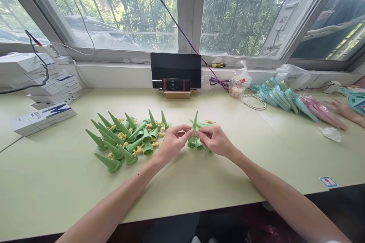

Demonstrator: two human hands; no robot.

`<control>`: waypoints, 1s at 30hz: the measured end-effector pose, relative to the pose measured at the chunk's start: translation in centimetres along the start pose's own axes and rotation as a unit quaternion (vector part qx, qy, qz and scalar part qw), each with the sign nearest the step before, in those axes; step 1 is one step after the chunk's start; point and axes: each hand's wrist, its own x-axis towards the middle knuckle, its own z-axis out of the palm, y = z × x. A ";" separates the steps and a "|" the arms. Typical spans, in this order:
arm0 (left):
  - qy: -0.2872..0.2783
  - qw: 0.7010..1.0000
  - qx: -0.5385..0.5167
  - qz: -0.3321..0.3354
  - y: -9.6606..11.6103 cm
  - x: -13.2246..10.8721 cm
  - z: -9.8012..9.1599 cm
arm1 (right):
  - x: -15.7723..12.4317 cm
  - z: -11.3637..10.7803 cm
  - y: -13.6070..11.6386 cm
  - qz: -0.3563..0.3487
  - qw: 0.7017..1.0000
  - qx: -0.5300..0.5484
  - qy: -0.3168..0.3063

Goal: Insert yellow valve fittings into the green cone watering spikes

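My left hand (pixel 176 142) is closed on a green plastic cone spike (pixel 195 120), which points upward between my hands. My right hand (pixel 216 141) pinches close against its right side; whatever those fingertips hold is hidden. Under and behind my fingers lie more green cone spikes (pixel 199 145), partly covered by the hands. A small yellow plastic piece (pixel 210 121) rests just beyond the right hand. To the left of my left hand spreads a pile of green cone spikes (pixel 112 164) mixed with small yellow valve-like pieces (pixel 138 151).
A tablet (pixel 176 66) with a phone (pixel 176 84) before it stands by the window. White boxes (pixel 44 118) are stacked left. At right lie bagged teal items (pixel 275 93), pink items (pixel 322 110), a coiled white cable (pixel 253 102), crumpled plastic (pixel 330 134) and another person's hand (pixel 343 110).
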 end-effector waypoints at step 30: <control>0.062 0.918 0.392 0.001 -0.9 0.3 -1.6 | 2.1 -3.0 3.6 -0.033 0.961 -0.118 0.248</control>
